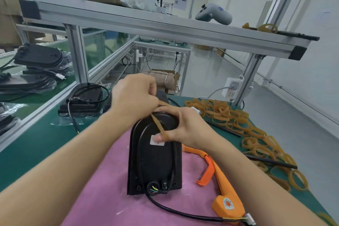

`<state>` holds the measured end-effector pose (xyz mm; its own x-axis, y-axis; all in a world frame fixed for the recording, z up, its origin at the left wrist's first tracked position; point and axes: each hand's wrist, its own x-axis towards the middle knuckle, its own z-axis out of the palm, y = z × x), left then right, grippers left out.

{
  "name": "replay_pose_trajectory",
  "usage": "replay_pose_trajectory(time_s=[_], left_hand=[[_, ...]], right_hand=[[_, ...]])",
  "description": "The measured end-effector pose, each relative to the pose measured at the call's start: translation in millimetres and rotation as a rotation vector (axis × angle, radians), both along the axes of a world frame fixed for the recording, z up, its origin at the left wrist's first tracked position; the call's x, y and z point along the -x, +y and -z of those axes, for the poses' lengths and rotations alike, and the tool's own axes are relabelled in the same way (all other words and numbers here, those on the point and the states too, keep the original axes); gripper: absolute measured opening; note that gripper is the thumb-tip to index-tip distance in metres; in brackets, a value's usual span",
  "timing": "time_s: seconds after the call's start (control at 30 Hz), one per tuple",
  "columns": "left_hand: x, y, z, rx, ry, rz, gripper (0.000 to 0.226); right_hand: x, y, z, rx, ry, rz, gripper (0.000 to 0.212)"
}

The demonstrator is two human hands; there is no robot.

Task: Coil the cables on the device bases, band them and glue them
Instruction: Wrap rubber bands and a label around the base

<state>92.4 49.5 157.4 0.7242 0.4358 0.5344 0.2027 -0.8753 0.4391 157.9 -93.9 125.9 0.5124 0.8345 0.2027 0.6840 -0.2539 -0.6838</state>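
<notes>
The banding step is in hand. A black device base (155,154) lies on a pink mat (102,189) on the green surface (36,145), its cable (140,152) looped round the base's face. The left hand (134,101) pinches one end of a tan rubber band (157,124) at the base's far end, while the right hand (183,126) pinches the other end near a white label (156,142), stretching it taut. Next, the band likely needs hooking over the coil; gluing with the orange glue gun (222,185) beside the base seems yet to come.
</notes>
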Motion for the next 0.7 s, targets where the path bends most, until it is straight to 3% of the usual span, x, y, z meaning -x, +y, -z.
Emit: replay_pose_trajectory(time_s=[0.1,0.3,0.53,0.7], left_hand=[[8.1,32.8,13.6,0.429,-0.050,0.044,0.028],[28.5,46.1,57.1,1.081,-0.170,0.082,0.044],[39.2,21.7,103.5,1.456,-0.071,0.162,0.038],[45.0,7.1,114.4,1.564,-0.365,0.424,0.009]], right_hand=[[4.4,-7.5,1.4,-0.043,-0.005,-0.002,0.053],[5.3,-10.0,2.9,-0.051,-0.020,-0.009,0.048],[-0.8,-5.9,2.1,-0.007,-0.058,-0.003,0.048],[-3.7,-1.9,5.8,-0.014,-0.033,0.028,0.051]])
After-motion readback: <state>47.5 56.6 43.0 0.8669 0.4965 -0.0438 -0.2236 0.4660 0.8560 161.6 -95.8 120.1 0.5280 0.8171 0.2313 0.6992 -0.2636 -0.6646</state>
